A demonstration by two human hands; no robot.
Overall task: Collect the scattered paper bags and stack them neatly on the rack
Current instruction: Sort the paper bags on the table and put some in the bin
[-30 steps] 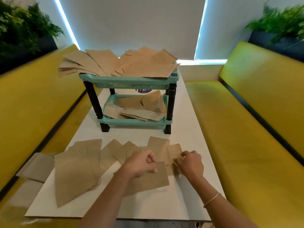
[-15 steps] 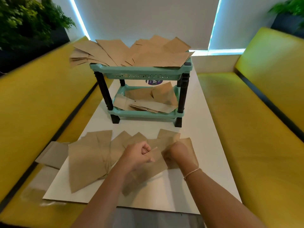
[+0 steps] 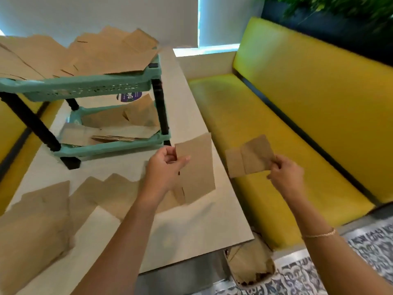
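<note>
My left hand (image 3: 164,167) pinches a flat brown paper bag (image 3: 197,167) by its upper left corner, lifted above the white table (image 3: 191,226). Out over the yellow bench seat, my right hand (image 3: 285,173) pinches a smaller brown paper bag (image 3: 248,159) by its right edge. Several more paper bags (image 3: 63,209) lie scattered on the table to the left. The teal two-tier rack (image 3: 89,88) stands on the table at upper left, with loose bags (image 3: 85,54) piled on its top shelf and others (image 3: 119,124) on the lower shelf.
Yellow benches (image 3: 297,107) run along both sides of the table. A basket of brown paper (image 3: 248,262) sits on the patterned floor by the table's near right corner. A planter with greenery (image 3: 340,9) stands behind the right bench.
Both hands have lifted off the table, each with a paper bag. The right hand swung out to the right over the bench, and the view turned right and closer to the rack.
</note>
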